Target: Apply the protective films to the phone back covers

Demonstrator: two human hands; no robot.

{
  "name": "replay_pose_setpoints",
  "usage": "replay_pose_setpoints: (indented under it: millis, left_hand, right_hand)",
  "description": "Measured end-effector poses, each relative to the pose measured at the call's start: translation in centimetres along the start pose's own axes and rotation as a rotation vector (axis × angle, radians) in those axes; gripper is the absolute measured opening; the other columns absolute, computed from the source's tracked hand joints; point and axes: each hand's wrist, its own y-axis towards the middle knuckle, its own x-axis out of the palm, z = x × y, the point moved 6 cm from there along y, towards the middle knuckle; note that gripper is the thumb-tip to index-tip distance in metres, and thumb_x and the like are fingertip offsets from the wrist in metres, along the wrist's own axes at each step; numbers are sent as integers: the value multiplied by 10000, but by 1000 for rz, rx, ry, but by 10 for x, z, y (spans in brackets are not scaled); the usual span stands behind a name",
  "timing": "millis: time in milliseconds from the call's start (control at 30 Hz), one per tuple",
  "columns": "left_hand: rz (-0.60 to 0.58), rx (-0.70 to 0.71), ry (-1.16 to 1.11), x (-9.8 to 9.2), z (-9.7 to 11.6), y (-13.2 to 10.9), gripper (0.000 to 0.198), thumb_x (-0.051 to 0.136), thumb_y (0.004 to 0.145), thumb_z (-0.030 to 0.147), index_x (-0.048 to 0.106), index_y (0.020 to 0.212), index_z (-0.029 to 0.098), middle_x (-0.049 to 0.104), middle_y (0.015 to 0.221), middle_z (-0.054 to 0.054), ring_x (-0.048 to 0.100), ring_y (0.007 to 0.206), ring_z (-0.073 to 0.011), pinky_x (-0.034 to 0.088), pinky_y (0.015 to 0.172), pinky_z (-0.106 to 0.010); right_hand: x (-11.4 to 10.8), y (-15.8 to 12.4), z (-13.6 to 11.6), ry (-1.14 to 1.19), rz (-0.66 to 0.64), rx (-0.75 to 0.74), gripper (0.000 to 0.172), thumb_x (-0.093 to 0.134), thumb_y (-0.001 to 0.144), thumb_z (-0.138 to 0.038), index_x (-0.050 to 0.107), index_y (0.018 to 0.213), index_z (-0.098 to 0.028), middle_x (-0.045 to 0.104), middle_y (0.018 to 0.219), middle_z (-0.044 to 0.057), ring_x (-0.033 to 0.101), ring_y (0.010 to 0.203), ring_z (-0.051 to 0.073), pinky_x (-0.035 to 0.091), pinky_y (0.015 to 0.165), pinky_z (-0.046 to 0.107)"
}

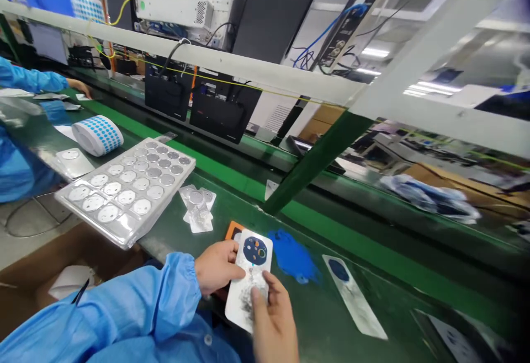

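A white phone-back-shaped panel [237, 303] with a dark round camera patch and grey smudges lies tilted between my two hands. My left hand [217, 268] pinches its left edge, thumb on top. My right hand [276, 313] grips its lower right side, with the thumb over the smudged face. An orange-edged object [236, 228] shows partly behind the panel's top; the rest is hidden. A crumpled blue piece [293, 255] lies on the green bench just right of the panel. Farther right is a long pale strip [356, 299] with a dark oval patch.
A clear plastic tray [138, 229] of round silvery discs stands to the left. Several small clear-and-silver pieces [197, 208] lie beside it. Behind is a roll of blue-dotted labels [97, 135]. A green slanted post [314, 161] rises ahead. Another person's hand [80, 87] is at far left.
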Motion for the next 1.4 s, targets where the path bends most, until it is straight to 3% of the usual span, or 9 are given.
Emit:
replay_pose_setpoints:
  millis: [67, 133, 267, 567, 833, 1100, 1233, 1400]
  left_hand:
    - [33, -5, 43, -11, 3, -6, 392, 611, 632, 35, 598, 1009, 139, 709, 837, -30, 668, 732, -167, 502, 661, -260]
    - [25, -9, 99, -18, 5, -12, 433, 590, 638, 35, 590, 1056, 148, 707, 848, -15, 659, 721, -153, 488, 631, -234]
    - [-28, -7, 256, -22, 4, -19, 419, 572, 647, 45, 595, 1047, 168, 662, 771, 31, 598, 643, -109, 422, 557, -184]
    - [-16, 9, 563, -26, 5, -25, 359, 568, 663, 65, 602, 1008, 161, 645, 756, 48, 538, 626, -95, 386, 555, -183]
    - [-3, 4, 578, -24, -7, -21, 378, 578, 657, 51, 606, 1019, 157, 661, 780, 29, 569, 672, -118, 409, 593, -195]
    - [40, 2, 599, -21, 3, -24, 429, 605, 658, 61, 614, 1071, 179, 686, 835, 21, 593, 707, -134, 448, 647, -213]
    - [48, 18, 617, -19, 5, -24, 428, 607, 662, 73, 616, 1074, 189, 694, 842, 17, 608, 739, -152, 468, 690, -232]
    - [19, 4, 585, -17, -1, -24, 448, 618, 654, 71, 614, 1090, 176, 692, 836, 11, 613, 745, -153, 470, 695, -233]
  right_hand:
    - [1, 2, -19, -254, 42, -214, 339, 605, 876, -444, 611, 1175, -283, 612, 1239, 117, 630, 1056, 307, 559, 854, 485]
    - [0, 10, -33, -458, 17, -392, 255, 641, 859, -408, 667, 1071, -268, 601, 1216, 124, 586, 1102, 327, 512, 925, 532]
    - [5, 26, -45, -587, -155, -553, 184, 607, 900, -343, 673, 1042, -246, 653, 1105, 102, 604, 1034, 275, 522, 886, 475]
    - [14, 28, -50, -660, -255, -615, 136, 564, 930, -274, 681, 951, -206, 707, 960, 66, 641, 916, 214, 525, 847, 382]
    - [15, 24, -44, -703, -277, -630, 151, 520, 935, -190, 670, 933, -192, 701, 906, 50, 634, 860, 190, 515, 822, 345]
    - [21, 11, -49, -903, -218, -697, 175, 535, 917, -173, 672, 1025, -161, 667, 1079, 125, 587, 971, 262, 471, 856, 422]
    - [24, 7, -50, -935, -227, -677, 149, 543, 889, -124, 671, 944, -177, 666, 1047, 104, 566, 965, 273, 434, 840, 451]
    - [31, 4, -44, -974, -315, -681, 132, 560, 849, -107, 638, 783, -191, 642, 871, 81, 547, 828, 242, 417, 745, 413]
